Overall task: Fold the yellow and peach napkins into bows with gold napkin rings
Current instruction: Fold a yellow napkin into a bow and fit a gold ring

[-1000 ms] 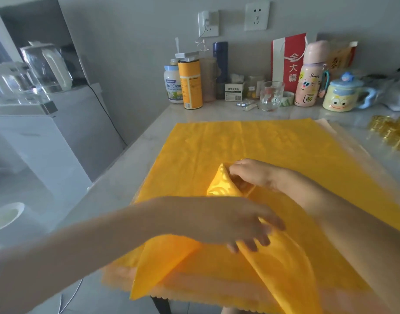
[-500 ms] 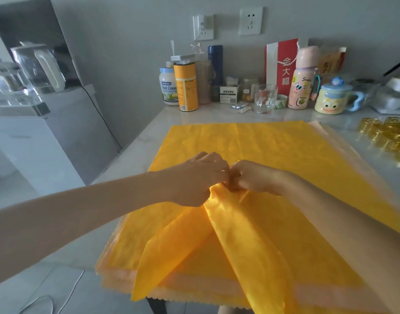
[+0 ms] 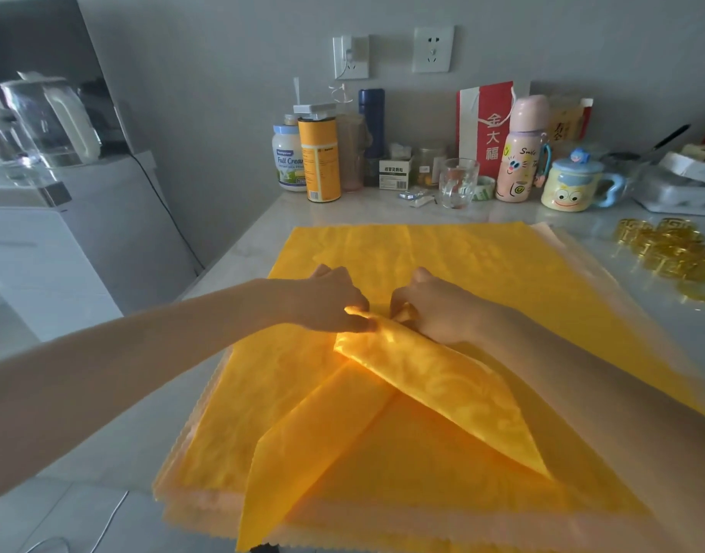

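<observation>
The fingers (image 3: 359,324) of the left hand (image 3: 327,301) are curled and pinch the raised tip of the top glossy yellow cloth napkin (image 3: 442,387). The fingers (image 3: 400,303) of the right hand (image 3: 438,309) are curled too, bunched against the same tip from the other side; I judge they hold it, though the cloth under them is mostly hidden from me. A second ago the right hand alone had that corner while the left hovered lower, near the front edge; half a second ago the two met knuckle to knuckle over the tip; now they stand a little apart with a short ridge of cloth between them. I read that as the start of gathering the napkin's middle for the bow.

Outward, the turned-over corner lies as a long flap running down to the right across the flat pile of napkins (image 3: 482,257). Pale peach napkins (image 3: 422,530) show along the pile's front edge, and the pile rests on the pale stone worktop (image 3: 343,217). The cluster of gold napkin rings (image 3: 670,253) sits untouched well off to the right; no ring is on yet, so I judge the task barely begun.
</observation>
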A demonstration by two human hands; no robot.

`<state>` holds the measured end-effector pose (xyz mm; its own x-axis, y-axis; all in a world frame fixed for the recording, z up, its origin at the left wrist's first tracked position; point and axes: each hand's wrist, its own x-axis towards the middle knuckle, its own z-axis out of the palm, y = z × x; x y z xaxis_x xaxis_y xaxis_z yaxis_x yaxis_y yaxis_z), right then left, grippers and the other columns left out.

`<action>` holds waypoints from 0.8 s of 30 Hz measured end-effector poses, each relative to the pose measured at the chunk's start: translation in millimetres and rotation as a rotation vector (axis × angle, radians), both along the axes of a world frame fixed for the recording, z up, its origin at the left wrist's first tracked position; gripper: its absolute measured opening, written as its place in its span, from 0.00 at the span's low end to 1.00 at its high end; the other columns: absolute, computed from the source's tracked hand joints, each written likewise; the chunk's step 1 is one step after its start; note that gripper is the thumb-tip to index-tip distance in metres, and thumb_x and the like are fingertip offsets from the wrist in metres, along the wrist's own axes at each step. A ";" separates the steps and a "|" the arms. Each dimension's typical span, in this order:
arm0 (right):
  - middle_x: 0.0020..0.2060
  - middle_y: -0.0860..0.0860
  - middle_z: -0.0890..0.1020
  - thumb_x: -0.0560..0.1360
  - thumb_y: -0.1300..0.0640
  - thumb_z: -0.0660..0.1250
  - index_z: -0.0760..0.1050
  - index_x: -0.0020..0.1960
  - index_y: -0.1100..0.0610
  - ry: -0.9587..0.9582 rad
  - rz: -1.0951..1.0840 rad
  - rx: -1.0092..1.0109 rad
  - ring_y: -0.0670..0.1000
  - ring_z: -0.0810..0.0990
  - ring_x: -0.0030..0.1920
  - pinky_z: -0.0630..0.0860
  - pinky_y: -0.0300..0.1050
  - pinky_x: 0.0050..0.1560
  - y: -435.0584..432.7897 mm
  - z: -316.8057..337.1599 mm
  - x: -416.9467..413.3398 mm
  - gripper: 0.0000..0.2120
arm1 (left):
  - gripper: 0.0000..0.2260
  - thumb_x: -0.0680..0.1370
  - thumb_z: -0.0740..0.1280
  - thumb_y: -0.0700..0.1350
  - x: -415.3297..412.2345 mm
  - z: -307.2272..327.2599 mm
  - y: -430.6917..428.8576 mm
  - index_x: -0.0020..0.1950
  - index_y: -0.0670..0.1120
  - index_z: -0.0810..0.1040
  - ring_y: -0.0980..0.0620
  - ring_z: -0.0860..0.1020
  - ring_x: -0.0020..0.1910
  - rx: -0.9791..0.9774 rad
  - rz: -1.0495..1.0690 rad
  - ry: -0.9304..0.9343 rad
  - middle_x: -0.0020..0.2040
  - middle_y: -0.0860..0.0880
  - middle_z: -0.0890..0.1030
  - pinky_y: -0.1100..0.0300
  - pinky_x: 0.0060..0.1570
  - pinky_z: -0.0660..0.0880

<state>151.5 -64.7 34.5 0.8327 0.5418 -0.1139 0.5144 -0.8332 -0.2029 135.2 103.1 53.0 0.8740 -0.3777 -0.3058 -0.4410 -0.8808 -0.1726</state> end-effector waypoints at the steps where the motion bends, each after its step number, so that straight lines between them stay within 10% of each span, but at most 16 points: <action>1: 0.51 0.51 0.62 0.78 0.51 0.63 0.74 0.61 0.52 0.025 -0.020 0.005 0.56 0.73 0.57 0.71 0.46 0.56 -2.2 -0.7 3.5 0.13 | 0.22 0.81 0.51 0.59 3.7 -1.1 -0.1 0.65 0.48 0.73 0.48 0.65 0.64 -0.012 0.037 0.033 0.51 0.51 0.75 0.54 0.65 0.55; 9: 0.64 0.57 0.63 0.76 0.53 0.63 0.74 0.60 0.59 0.079 -0.160 -0.024 0.56 0.62 0.67 0.67 0.45 0.60 -5.6 7.0 20.2 0.15 | 0.25 0.77 0.58 0.63 14.2 0.2 -6.2 0.71 0.55 0.66 0.43 0.54 0.71 -0.032 0.229 0.177 0.69 0.48 0.63 0.49 0.70 0.58; 18: 0.46 0.54 0.76 0.74 0.53 0.61 0.72 0.41 0.57 0.122 -0.224 -0.155 0.56 0.76 0.46 0.70 0.42 0.40 0.1 13.9 25.1 0.08 | 0.23 0.78 0.56 0.62 11.2 -7.6 -11.2 0.65 0.51 0.73 0.51 0.58 0.70 -0.009 -0.015 -0.005 0.59 0.50 0.76 0.48 0.71 0.42; 24: 0.38 0.52 0.76 0.73 0.54 0.65 0.72 0.40 0.55 0.167 -0.207 -0.061 0.52 0.74 0.38 0.67 0.42 0.33 -13.0 16.1 25.9 0.06 | 0.31 0.71 0.67 0.63 15.0 -18.1 -13.9 0.67 0.49 0.67 0.48 0.69 0.61 -0.294 0.106 -0.103 0.61 0.48 0.69 0.53 0.60 0.65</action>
